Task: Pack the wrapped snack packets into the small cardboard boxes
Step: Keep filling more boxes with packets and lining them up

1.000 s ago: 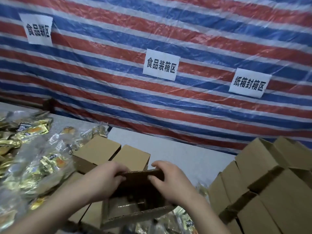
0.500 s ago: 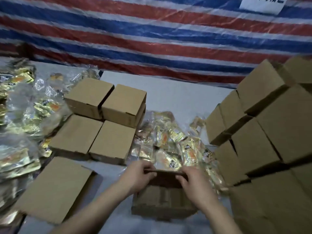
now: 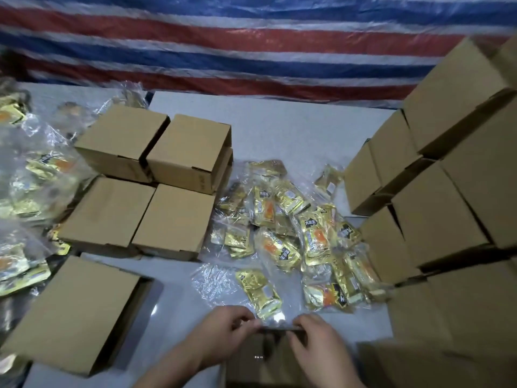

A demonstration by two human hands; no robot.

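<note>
An open small cardboard box (image 3: pixel 263 359) sits at the near edge of the table, its inside dark. My left hand (image 3: pixel 223 331) and my right hand (image 3: pixel 316 343) both pinch its far rim from either side. Just beyond it lies a heap of gold-wrapped snack packets (image 3: pixel 293 233) in clear plastic, the nearest packet (image 3: pixel 258 292) a little ahead of my fingers.
Closed boxes (image 3: pixel 151 177) stand in a block at the centre left, and one more box (image 3: pixel 75 312) lies near left. A tall stack of boxes (image 3: pixel 447 191) fills the right. More packets in plastic (image 3: pixel 25 191) spread at far left. A striped tarp (image 3: pixel 251 37) hangs behind.
The view has tilted down from the tarp wall to the table. The box in both hands has come down and toward me, to the table's near edge.
</note>
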